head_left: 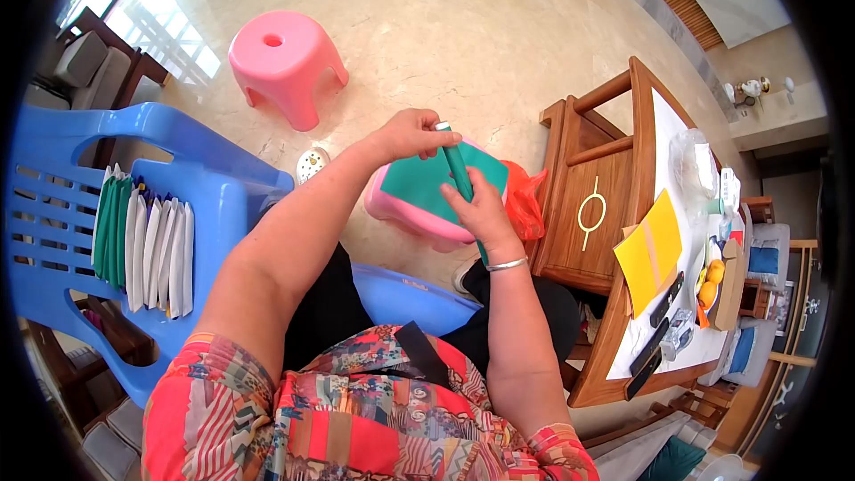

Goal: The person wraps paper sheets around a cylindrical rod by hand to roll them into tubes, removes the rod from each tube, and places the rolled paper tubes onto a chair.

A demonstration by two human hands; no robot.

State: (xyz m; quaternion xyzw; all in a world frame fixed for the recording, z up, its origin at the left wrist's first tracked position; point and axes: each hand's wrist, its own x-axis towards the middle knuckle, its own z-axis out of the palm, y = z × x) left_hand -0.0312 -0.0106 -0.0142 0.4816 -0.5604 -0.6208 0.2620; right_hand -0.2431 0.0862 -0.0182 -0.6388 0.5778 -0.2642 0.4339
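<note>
My left hand (pixel 411 134) pinches the white-tipped upper end of a long, narrow green piece (pixel 458 169), which looks folded or rolled. Lower down, my right hand (pixel 484 212), with a silver bangle at the wrist, is closed around the same piece. Its lower end shows below that hand. Beneath both hands, a flat green sheet (pixel 414 189) lies on a pink stool (pixel 419 230). I cannot make out what the green piece is made of.
On a blue plastic chair (pixel 200 187) at left stands a row of folded green and white pieces (pixel 160 249). Another pink stool (pixel 283 53) is ahead. A red plastic bag (pixel 527 200) sits beside the wooden table (pixel 588 214), which bears a yellow envelope (pixel 650 254), phones and fruit.
</note>
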